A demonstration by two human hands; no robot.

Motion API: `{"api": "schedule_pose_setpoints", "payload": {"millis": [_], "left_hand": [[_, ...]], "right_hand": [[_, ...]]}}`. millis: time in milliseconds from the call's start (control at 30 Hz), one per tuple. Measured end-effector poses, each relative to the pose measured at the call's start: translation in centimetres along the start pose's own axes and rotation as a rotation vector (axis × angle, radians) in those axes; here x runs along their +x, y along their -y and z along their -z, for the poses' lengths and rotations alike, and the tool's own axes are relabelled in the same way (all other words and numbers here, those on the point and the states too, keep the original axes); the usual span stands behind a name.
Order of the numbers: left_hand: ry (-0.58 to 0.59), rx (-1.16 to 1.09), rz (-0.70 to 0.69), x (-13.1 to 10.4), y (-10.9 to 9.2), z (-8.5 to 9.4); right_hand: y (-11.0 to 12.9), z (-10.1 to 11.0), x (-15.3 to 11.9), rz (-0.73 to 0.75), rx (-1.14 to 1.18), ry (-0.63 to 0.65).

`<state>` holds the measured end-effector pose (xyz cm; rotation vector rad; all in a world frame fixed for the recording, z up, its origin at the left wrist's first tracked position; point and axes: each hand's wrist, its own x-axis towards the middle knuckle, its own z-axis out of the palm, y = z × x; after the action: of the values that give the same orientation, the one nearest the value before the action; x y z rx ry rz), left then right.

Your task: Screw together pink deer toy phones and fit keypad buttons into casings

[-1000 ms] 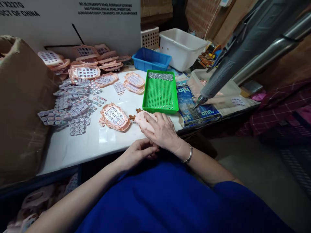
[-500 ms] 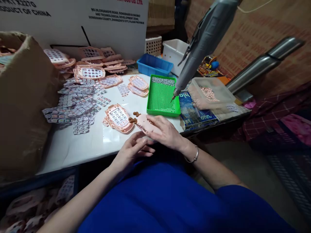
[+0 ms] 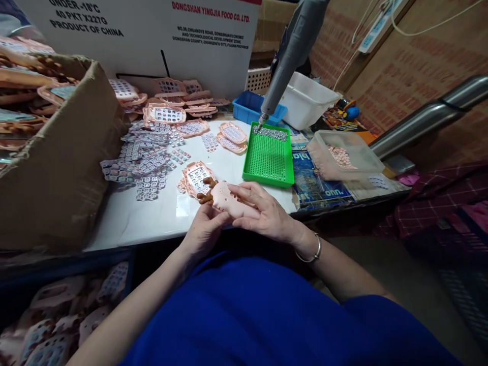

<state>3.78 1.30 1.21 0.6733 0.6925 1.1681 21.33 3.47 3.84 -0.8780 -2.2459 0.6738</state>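
Between my two hands, at the front edge of the white table, is a pink plastic toy shell (image 3: 225, 199) with brown antlers at its upper left. My left hand (image 3: 206, 223) grips its lower left end, the thumb on top. My right hand (image 3: 265, 211) closes over its right side. Just behind it lies another pink shell with a keypad (image 3: 198, 178), partly covered by the antlers. A green perforated tray (image 3: 269, 157) with small metal screws at its far end stands beyond my right hand. The tip of a grey electric screwdriver (image 3: 276, 84) hangs over those screws.
Loose keypad sheets (image 3: 147, 152) are heaped on the table's left, with pink shells (image 3: 183, 101) stacked behind. A cardboard box (image 3: 64, 152) of toys stands at far left. Right of the tray are a clear tub (image 3: 346, 152) of small pink parts and a metal pole (image 3: 423, 122).
My left hand has come up and taken hold of the toy shell's left end; half a second ago it was below it. The shell has turned. The view has shifted left, and the screwdriver has swung away.
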Motion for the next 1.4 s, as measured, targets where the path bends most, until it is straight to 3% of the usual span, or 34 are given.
{"api": "schedule_pose_setpoints", "payload": {"millis": [100,300,400,500,700,833,1000,1167,1300,1400], "left_hand": [[0.029,0.055,-0.070,-0.1,0.0,0.5],[0.082,0.394,-0.236,-1.0,-0.1,0.5],[-0.014,0.529,-0.374,-1.4,0.1,0.4],[-0.070,0.599,-0.426,-1.6,0.4,0.7],[0.134,0.644,-0.345,-2.0,0.0,0.9],[0.043,0.553,-0.333,-1.9,0.0,0.3],[-0.056,0.517,-0.360,-1.9,0.6,0.7],[-0.126,0.459,-0.335,-2.1,1.2,1.3],[-0.099,0.323,-0.217,-1.9,1.5,1.0],[-0.069,0.210,-0.153,-1.8,1.5,0.7]], "right_hand": [[-0.4,-0.4,0.0,0.098,-0.047,-0.039],[-1.0,-1.8,-0.8,0.202,-0.213,-0.177],[-1.0,-2.5,-1.1,0.235,-0.228,-0.237],[-0.6,-2.3,-0.7,0.228,-0.128,-0.224],[0.7,-0.7,1.1,-0.038,0.099,-0.141],[1.2,-0.3,2.1,-0.220,0.247,-0.136],[1.3,-0.1,2.5,-0.280,0.349,-0.121],[0.7,0.1,2.4,-0.319,0.513,-0.012],[0.8,0.1,2.5,-0.373,0.542,-0.039],[1.4,0.3,2.6,-0.330,0.425,-0.082]]}}
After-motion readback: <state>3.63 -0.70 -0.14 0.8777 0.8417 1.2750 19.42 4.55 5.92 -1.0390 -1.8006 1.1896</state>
